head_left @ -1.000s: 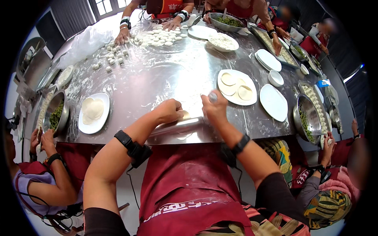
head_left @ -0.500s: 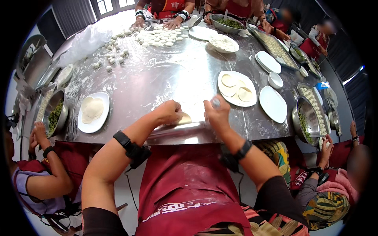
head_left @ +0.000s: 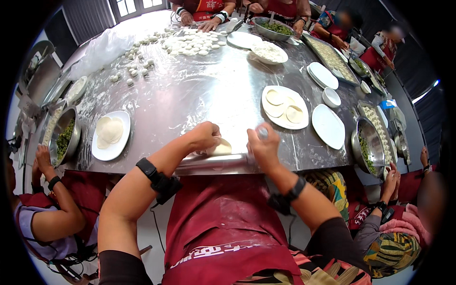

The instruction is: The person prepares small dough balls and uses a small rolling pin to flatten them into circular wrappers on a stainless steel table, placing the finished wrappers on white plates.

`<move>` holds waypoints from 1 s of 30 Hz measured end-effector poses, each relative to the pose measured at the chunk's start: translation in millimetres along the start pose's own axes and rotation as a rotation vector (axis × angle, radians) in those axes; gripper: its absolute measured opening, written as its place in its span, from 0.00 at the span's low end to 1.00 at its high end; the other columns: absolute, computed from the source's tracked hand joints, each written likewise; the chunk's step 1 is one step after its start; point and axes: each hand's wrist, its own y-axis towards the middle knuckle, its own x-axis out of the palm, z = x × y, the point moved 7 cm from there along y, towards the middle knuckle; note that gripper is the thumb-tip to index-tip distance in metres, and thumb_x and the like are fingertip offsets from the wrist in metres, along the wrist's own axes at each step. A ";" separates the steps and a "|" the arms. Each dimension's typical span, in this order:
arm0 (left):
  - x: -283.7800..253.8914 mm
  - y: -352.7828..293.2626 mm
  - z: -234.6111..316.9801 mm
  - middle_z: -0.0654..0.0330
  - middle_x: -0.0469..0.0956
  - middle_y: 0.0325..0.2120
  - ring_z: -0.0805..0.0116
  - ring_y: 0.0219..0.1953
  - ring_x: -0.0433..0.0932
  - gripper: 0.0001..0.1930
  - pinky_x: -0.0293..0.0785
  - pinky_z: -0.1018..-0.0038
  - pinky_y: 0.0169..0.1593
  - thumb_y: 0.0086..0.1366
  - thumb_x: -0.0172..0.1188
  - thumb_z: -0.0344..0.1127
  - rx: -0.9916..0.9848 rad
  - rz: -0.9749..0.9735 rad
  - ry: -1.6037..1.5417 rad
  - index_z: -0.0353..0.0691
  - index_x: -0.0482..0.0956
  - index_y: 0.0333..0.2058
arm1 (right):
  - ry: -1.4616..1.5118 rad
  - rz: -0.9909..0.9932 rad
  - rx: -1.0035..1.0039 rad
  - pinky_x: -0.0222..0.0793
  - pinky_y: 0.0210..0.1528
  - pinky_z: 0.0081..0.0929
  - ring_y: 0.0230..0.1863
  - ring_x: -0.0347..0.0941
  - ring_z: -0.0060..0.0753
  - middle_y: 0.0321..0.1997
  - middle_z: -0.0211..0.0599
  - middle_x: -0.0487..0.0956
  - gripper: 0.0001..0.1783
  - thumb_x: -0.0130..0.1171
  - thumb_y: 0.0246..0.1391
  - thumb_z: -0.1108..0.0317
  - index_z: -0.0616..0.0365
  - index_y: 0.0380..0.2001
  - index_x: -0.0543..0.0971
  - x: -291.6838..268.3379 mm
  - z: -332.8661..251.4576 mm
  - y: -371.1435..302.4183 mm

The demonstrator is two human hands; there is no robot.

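Note:
At the table's near edge, my left hand [head_left: 205, 137] is closed, its fingers pinching the far-left rim of a thin round dough wrapper [head_left: 221, 148]. The wrapper lies on the steel table, partly covered by that hand. My right hand [head_left: 264, 151] is a fist around a rolling pin [head_left: 261, 131]; only the pale rounded end shows above the fingers, and the rest is hidden. Beyond the right hand, a white plate [head_left: 304, 124] holds several rolled wrappers [head_left: 294, 114]. To the left, another white plate [head_left: 119, 151] carries a stack of wrappers [head_left: 109, 131].
Several dough pieces [head_left: 194, 42] lie floured at the far side, near a co-worker's hands [head_left: 209, 24]. A bowl of flour [head_left: 269, 51] stands far right of centre. Metal bowls of green filling [head_left: 71, 135] [head_left: 368, 147] flank me, with co-workers beside them. A bare white plate [head_left: 328, 126] is at right.
My right hand has shifted slightly, and more of the wrapper shows to the right of my left hand. Across the table, a co-worker's hand has drawn back from the dough pieces.

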 end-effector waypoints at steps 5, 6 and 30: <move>1.0 -16.6 -0.8 0.59 0.75 0.23 0.72 0.26 0.72 0.07 0.69 0.73 0.30 0.57 0.57 0.31 -0.046 -0.078 -0.090 0.32 0.75 0.30 | -0.040 0.002 -0.064 0.55 0.10 0.19 0.11 0.64 0.16 0.12 0.28 0.69 0.11 0.57 0.51 0.78 0.59 0.21 0.67 -1.2 -6.4 2.3; -0.2 -12.7 1.0 0.59 0.75 0.23 0.72 0.26 0.72 0.07 0.69 0.73 0.30 0.56 0.58 0.31 -0.008 -0.030 -0.033 0.32 0.75 0.31 | -0.079 0.024 -0.085 0.55 0.11 0.20 0.11 0.63 0.16 0.12 0.27 0.68 0.11 0.58 0.50 0.77 0.58 0.20 0.67 5.3 4.5 19.7; -2.9 -5.7 -13.6 0.49 0.76 0.26 0.57 0.29 0.76 0.07 0.72 0.65 0.34 0.55 0.55 0.31 -0.100 0.045 -0.100 0.34 0.76 0.31 | -0.037 0.013 -0.085 0.55 0.10 0.20 0.11 0.65 0.17 0.12 0.29 0.69 0.10 0.58 0.50 0.79 0.59 0.21 0.68 -6.1 -4.7 -14.2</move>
